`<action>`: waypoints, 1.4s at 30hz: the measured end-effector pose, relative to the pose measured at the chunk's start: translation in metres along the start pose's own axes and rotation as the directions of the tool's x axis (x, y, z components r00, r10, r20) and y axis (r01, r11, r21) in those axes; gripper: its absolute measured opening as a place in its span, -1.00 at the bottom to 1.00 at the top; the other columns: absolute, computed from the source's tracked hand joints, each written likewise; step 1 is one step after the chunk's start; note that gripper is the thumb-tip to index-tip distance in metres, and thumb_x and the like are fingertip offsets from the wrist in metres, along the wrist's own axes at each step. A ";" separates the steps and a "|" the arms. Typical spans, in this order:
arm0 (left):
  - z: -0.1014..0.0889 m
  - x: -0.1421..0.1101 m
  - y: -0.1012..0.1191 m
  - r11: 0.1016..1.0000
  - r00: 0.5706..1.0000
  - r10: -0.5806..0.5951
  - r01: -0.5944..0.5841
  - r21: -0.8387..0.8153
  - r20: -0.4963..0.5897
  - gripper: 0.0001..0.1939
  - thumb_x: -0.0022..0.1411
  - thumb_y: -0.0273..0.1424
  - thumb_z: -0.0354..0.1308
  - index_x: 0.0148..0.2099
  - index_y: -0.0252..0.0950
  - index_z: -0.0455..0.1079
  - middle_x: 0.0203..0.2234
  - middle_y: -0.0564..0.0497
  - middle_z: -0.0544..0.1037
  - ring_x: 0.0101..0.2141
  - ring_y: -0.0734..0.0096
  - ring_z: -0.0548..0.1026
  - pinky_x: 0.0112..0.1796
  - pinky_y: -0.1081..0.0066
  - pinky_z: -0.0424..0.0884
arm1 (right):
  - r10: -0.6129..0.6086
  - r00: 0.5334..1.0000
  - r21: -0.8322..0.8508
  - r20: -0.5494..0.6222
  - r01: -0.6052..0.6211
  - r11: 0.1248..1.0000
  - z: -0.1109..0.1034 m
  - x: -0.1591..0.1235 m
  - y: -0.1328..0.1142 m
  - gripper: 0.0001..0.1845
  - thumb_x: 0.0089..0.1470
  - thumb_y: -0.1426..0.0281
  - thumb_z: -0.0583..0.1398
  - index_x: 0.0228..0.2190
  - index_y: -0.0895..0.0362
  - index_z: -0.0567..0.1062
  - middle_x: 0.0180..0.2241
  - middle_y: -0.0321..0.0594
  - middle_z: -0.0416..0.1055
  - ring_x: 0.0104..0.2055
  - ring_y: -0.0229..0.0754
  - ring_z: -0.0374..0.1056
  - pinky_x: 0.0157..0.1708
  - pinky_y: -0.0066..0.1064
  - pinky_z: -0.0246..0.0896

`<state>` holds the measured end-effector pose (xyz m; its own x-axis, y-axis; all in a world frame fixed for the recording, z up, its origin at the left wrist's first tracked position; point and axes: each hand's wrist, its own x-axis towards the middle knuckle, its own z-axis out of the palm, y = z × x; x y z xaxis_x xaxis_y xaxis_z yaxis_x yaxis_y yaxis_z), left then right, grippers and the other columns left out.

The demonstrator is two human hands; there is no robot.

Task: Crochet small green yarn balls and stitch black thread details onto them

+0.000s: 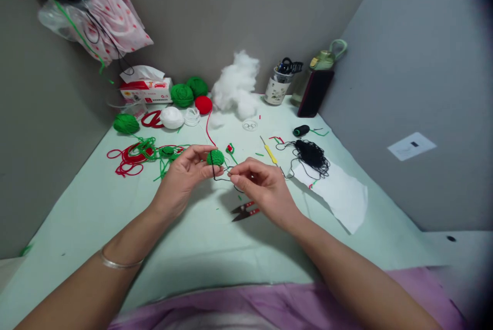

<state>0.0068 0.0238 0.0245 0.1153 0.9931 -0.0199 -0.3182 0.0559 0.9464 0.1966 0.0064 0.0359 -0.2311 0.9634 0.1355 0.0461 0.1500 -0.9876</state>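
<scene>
My left hand (188, 173) is closed around a small green crocheted ball (215, 158), held above the table between thumb and fingers. A strand of black yarn (214, 171) runs down over the ball and across to the right. My right hand (259, 182) is pinched at the thumb and forefinger on this black yarn, just right of the ball; whether a needle is also there is too small to tell. Below the right hand lie thread snips (242, 212) with red handles, partly hidden by it. Behind the hands rests a small red and green crocheted piece (230, 149).
Tangled red and green yarn (133, 155) lies at the left. Behind it are green balls (182, 95), a red ball (203, 105) and white stuffing (241, 86). A yellow crochet hook (270, 154), a black yarn heap (311, 158) and white paper (342, 196) lie right; a bottle (322, 60) stands behind.
</scene>
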 end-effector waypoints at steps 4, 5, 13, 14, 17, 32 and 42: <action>0.001 0.002 -0.001 0.999 0.999 0.033 -0.033 0.027 -0.013 -0.63 -0.02 -0.41 0.53 -0.14 -0.22 0.55 -0.38 0.12 0.56 -0.35 0.48 0.57 -0.25 0.47 0.48 | 0.063 0.998 -0.001 0.018 -0.063 0.998 0.001 0.000 0.000 -0.86 0.09 0.31 0.31 -0.39 0.14 0.57 -0.55 -0.38 0.29 -0.50 -0.34 0.13 -0.48 -0.40 0.01; 0.001 0.002 -0.001 0.999 0.999 0.037 -0.036 0.032 -0.017 -0.63 -0.03 -0.41 0.53 -0.15 -0.22 0.54 -0.38 0.12 0.57 -0.34 0.48 0.57 -0.24 0.47 0.47 | 0.073 0.997 0.001 0.022 -0.073 0.997 0.001 -0.001 0.000 -0.85 0.09 0.30 0.31 -0.39 0.14 0.56 -0.56 -0.38 0.28 -0.51 -0.34 0.11 -0.48 -0.41 -0.01; -0.001 0.002 -0.004 0.995 0.997 0.065 -0.063 0.071 -0.030 -0.63 -0.04 -0.45 0.53 -0.16 -0.23 0.53 -0.32 0.11 0.58 -0.33 0.50 0.54 -0.24 0.49 0.46 | 0.099 0.995 0.032 0.027 -0.100 0.995 0.002 -0.002 -0.002 -0.85 0.09 0.31 0.31 -0.40 0.14 0.54 -0.59 -0.41 0.23 -0.53 -0.35 0.07 -0.52 -0.43 -0.05; 0.000 0.002 -0.004 0.996 0.997 0.066 -0.064 0.061 -0.031 -0.63 -0.04 -0.45 0.53 -0.16 -0.23 0.53 -0.32 0.11 0.58 -0.34 0.51 0.54 -0.24 0.49 0.46 | 0.103 0.994 0.036 0.026 -0.103 0.994 0.003 -0.002 -0.002 -0.85 0.09 0.30 0.30 -0.39 0.14 0.54 -0.59 -0.42 0.22 -0.53 -0.35 0.07 -0.52 -0.43 -0.05; 0.003 0.000 -0.004 0.999 0.999 0.042 -0.042 -0.005 -0.031 -0.64 -0.06 -0.45 0.53 -0.19 -0.22 0.52 -0.36 0.13 0.57 -0.37 0.51 0.54 -0.26 0.48 0.48 | 0.107 0.994 0.051 0.026 -0.108 0.993 0.005 -0.002 0.000 -0.84 0.09 0.29 0.31 -0.38 0.13 0.54 -0.59 -0.42 0.22 -0.54 -0.35 0.07 -0.54 -0.44 -0.03; 0.009 -0.007 -0.012 0.998 0.998 0.063 -0.063 0.032 -0.012 -0.71 0.03 -0.43 0.49 -0.22 -0.22 0.48 -0.36 0.12 0.55 -0.32 0.48 0.50 -0.25 0.48 0.42 | 0.115 0.993 0.186 0.036 -0.119 0.975 0.011 0.002 0.009 -0.75 0.04 0.21 0.38 -0.40 0.12 0.51 -0.52 -0.38 0.38 -0.55 -0.37 0.25 -0.54 -0.48 0.21; 0.001 -0.003 -0.016 0.947 0.983 0.177 -0.185 0.264 0.054 -0.75 0.09 -0.41 0.44 -0.18 -0.23 0.49 -0.24 0.04 0.56 -0.19 0.34 0.57 -0.13 0.34 0.54 | 0.163 0.981 0.253 0.103 -0.185 0.950 0.002 0.006 0.010 -0.70 0.08 0.21 0.36 -0.36 0.09 0.39 -0.41 -0.33 0.42 -0.37 -0.26 0.45 -0.28 -0.32 0.48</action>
<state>0.0121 0.0194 0.0096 0.1078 0.9803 0.1653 -0.0743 -0.1578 0.9847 0.1934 0.0132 0.0262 -0.3195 0.9469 -0.0367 -0.1591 -0.0918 -0.9830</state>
